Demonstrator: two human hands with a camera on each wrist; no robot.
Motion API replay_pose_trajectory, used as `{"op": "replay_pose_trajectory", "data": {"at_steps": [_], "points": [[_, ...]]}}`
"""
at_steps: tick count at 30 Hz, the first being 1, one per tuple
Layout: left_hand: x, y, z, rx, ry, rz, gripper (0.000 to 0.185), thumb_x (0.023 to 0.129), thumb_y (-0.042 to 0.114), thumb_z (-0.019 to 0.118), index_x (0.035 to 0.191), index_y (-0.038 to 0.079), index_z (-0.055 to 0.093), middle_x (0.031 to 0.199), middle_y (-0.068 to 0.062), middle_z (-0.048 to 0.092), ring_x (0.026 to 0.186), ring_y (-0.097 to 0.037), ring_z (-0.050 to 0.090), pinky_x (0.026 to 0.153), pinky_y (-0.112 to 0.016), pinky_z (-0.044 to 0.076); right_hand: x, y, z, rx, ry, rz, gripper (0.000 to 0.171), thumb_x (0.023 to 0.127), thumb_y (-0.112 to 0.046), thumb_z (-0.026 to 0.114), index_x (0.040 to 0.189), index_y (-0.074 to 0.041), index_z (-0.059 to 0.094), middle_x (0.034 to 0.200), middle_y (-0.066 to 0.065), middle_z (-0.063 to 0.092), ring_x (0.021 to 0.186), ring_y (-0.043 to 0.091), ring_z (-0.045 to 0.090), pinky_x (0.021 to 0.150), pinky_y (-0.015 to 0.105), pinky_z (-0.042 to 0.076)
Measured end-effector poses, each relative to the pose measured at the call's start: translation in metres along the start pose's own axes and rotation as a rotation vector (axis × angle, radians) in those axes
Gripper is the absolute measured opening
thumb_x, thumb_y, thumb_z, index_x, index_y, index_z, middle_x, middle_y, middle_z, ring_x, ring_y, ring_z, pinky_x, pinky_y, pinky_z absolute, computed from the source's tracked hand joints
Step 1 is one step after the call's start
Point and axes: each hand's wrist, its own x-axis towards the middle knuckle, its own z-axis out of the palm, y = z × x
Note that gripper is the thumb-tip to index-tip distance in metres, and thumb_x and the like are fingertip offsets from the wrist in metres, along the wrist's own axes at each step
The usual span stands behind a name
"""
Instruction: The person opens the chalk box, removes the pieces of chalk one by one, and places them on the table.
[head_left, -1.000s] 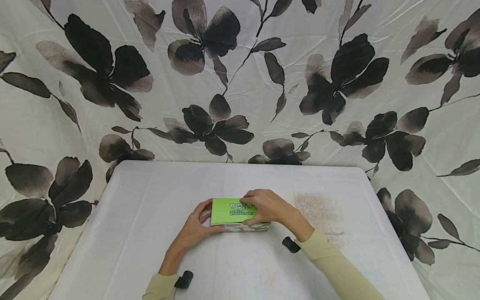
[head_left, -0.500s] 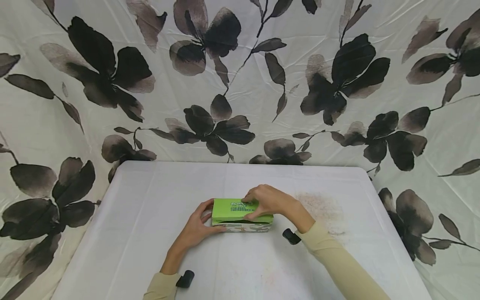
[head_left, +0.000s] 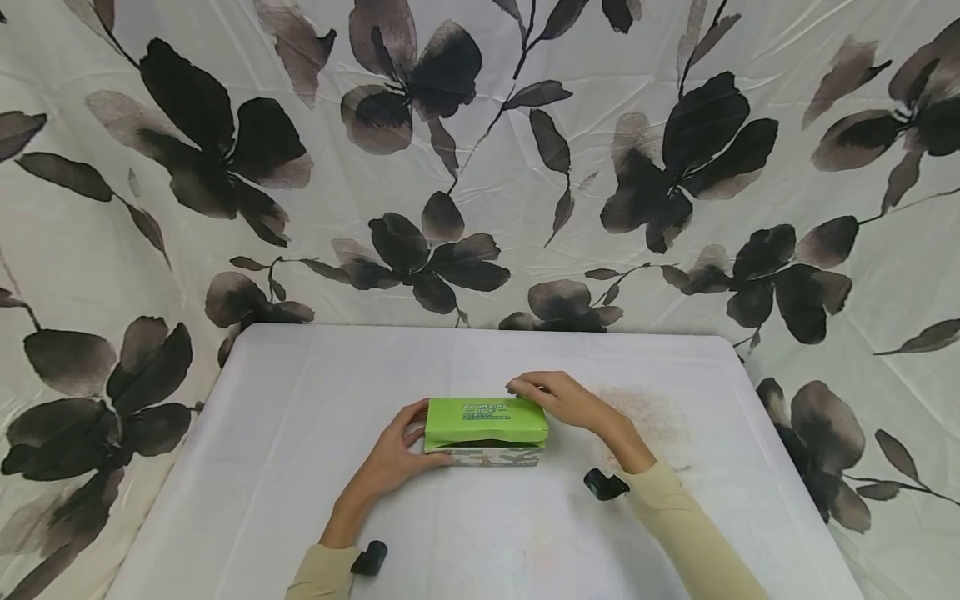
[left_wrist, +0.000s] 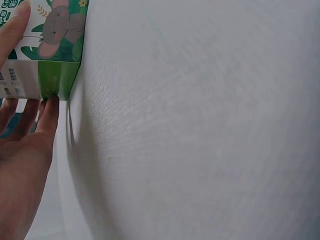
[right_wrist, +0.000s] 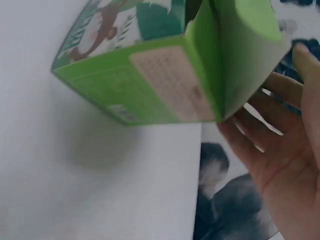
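Left grip [head_left: 393, 454] over table [head_left: 300, 417], floral backdrop [head_left: 555, 50]

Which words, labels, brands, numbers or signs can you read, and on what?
None reads with certainty.
Green lid: several dark lines, too blurred.
Printed side with elephant: characters cut off at the frame edge, by the left hand's thumb; unreadable.
White end panel: characters too small.
Pale label, green end: fine print, too blurred.
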Motion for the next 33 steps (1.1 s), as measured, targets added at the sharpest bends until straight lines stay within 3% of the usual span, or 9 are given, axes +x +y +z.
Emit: {"op": "replay_pose_trajectory", "data": {"at_steps": [6, 12, 19, 27, 33], "points": [[0.0, 0.001, 0.001, -0.016, -0.006, -0.006, 0.107, 0.071, 0.016, 0.097, 0.156, 0.006, 0.034, 0.15, -0.014, 0.044, 0.14, -0.029, 0.044, 0.113, -0.027, 0.04, -0.023, 0.029, 0.003, 0.178, 0.159, -0.027, 0.028, 0.104, -0.001, 0.058, 0.13, 0.006, 0.064, 0.127, 0.022, 0.067, 0.119, 0.038, 0.064, 0.101, 0.039, 0.054], [-0.001, 0.002, 0.001, -0.016, -0.002, -0.018, 0.107, 0.07, 0.017, 0.098, 0.156, 0.007, 0.035, 0.15, -0.012, 0.044, 0.14, -0.027, 0.044, 0.113, -0.024, 0.039, -0.036, 0.042, 0.01, 0.314, 0.169, -0.061, 0.032, 0.097, 0.002, 0.067, 0.129, 0.004, 0.064, 0.128, 0.023, 0.064, 0.123, 0.038, 0.06, 0.105, 0.034, 0.05], [-0.001, -0.001, 0.0, -0.004, 0.006, 0.004, 0.107, 0.071, 0.018, 0.097, 0.156, 0.006, 0.034, 0.149, -0.014, 0.045, 0.141, -0.03, 0.043, 0.116, -0.032, 0.038, -0.034, 0.045, 0.017, 0.338, 0.238, -0.055, 0.021, 0.098, 0.005, 0.065, 0.119, 0.006, 0.066, 0.117, 0.02, 0.065, 0.113, 0.026, 0.064, 0.102, 0.033, 0.053], [-0.001, -0.001, 0.001, -0.012, 0.0, -0.024, 0.108, 0.071, 0.02, 0.098, 0.157, 0.008, 0.034, 0.151, -0.014, 0.042, 0.142, -0.03, 0.042, 0.114, -0.029, 0.039, -0.027, 0.04, 0.021, 0.328, 0.325, 0.085, 0.023, 0.099, -0.007, 0.069, 0.12, 0.002, 0.063, 0.117, 0.017, 0.066, 0.111, 0.028, 0.065, 0.095, 0.031, 0.055], [0.0, -0.002, 0.0, -0.027, -0.004, -0.039, 0.109, 0.07, 0.022, 0.098, 0.157, 0.01, 0.034, 0.15, -0.013, 0.042, 0.141, -0.03, 0.043, 0.111, -0.026, 0.042, -0.021, 0.039, 0.025, 0.372, 0.386, 0.202, 0.026, 0.101, -0.021, 0.07, 0.116, 0.0, 0.064, 0.109, 0.015, 0.068, 0.102, 0.025, 0.068, 0.094, 0.045, 0.055]]}}
